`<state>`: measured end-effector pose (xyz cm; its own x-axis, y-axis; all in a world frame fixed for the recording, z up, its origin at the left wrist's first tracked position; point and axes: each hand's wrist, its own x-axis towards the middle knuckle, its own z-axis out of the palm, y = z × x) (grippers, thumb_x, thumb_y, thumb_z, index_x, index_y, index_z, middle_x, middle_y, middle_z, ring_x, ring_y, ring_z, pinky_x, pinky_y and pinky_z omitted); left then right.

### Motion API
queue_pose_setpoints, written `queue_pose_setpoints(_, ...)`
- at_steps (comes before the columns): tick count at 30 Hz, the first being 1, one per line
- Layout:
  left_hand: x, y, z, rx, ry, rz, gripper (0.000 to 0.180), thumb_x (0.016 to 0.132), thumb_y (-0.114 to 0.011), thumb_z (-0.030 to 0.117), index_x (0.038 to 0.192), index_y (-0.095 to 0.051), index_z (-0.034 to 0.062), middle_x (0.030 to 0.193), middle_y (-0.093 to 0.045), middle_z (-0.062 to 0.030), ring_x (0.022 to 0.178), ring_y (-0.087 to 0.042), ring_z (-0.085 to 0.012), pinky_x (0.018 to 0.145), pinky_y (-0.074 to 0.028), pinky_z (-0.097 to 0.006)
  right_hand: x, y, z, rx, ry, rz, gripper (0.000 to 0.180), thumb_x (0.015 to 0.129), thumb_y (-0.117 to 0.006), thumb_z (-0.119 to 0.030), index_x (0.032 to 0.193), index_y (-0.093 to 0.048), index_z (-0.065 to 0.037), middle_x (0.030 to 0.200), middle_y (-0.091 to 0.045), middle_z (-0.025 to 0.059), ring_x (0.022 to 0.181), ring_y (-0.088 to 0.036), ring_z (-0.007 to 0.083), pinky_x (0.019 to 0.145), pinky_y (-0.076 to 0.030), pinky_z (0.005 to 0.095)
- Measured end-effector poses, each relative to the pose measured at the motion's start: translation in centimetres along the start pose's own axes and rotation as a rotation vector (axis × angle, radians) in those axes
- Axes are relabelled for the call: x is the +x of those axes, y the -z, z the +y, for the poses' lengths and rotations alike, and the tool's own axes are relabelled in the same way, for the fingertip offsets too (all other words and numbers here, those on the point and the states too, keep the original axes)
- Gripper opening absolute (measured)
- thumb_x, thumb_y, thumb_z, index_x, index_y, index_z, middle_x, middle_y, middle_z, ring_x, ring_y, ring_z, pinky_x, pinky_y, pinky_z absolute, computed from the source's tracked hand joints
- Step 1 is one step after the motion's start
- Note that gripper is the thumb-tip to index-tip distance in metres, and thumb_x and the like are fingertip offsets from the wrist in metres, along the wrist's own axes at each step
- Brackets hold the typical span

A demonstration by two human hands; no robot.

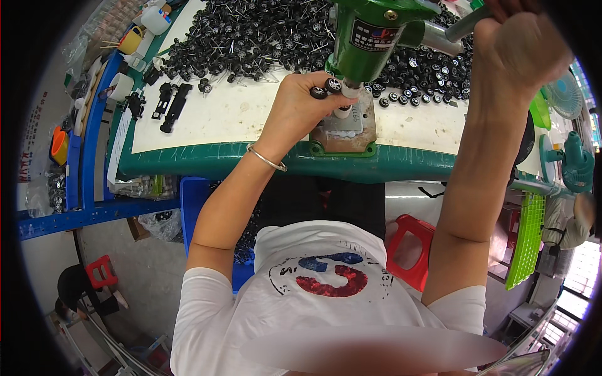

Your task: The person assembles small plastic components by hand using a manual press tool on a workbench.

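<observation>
My left hand [305, 103] is closed in a pinch under the ram of a green hand press [367, 47]. Two small black toy wheels [318, 93] show at its fingertips, one with a silver hub. Below the fingers a short white post [343, 111] stands on the press base [351, 143]; the exact contact there is partly hidden. Up at the right, my right hand [523, 50] is smeared by motion, with its fingers curled at the end of the metal press lever [467, 26].
Behind the press lies a big heap of black wheels on metal axles [251, 37]. Loose wheels [411, 94] are spread right of it. Black toy chassis pieces [177, 108] lie at left. A blue bin [191, 207] and red stool [414, 247] stand below the green table edge [226, 161].
</observation>
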<state>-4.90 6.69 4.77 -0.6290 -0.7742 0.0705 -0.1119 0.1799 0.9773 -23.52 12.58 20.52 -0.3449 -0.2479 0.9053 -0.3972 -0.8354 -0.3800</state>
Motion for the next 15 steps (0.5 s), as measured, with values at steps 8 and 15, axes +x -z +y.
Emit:
queue_pose_setpoints(8,-0.1,-0.6,-0.3,-0.106,-0.022,0.01,0.016,0.074,-0.078,0.01,0.084,-0.072,0.0002,0.069,-0.066,-0.0036,0.06,-0.058,-0.0059,0.054,-0.046,-0.021,-0.7,1.0,0.0,0.268,-0.013,-0.026,0.03,0.087,-0.051,-0.028,0.067,-0.047,-0.007,0.052,-0.033,-0.0011,0.041,-0.026,0.0096,0.041,-0.021,0.0259)
queue_pose_setpoints(15,0.1,-1.0,-1.7,-0.235,-0.004,0.031,0.016,0.074,-0.078,0.011,0.086,-0.072,0.0015,0.067,-0.065,-0.0022,0.058,-0.06,-0.0055,0.053,-0.046,-0.02,-1.8,-1.2,-2.1,0.115,0.065,0.128,0.033,0.086,-0.048,-0.021,0.059,-0.037,-0.007,0.048,-0.026,-0.0002,0.038,-0.018,0.0075,0.035,-0.015,0.0247)
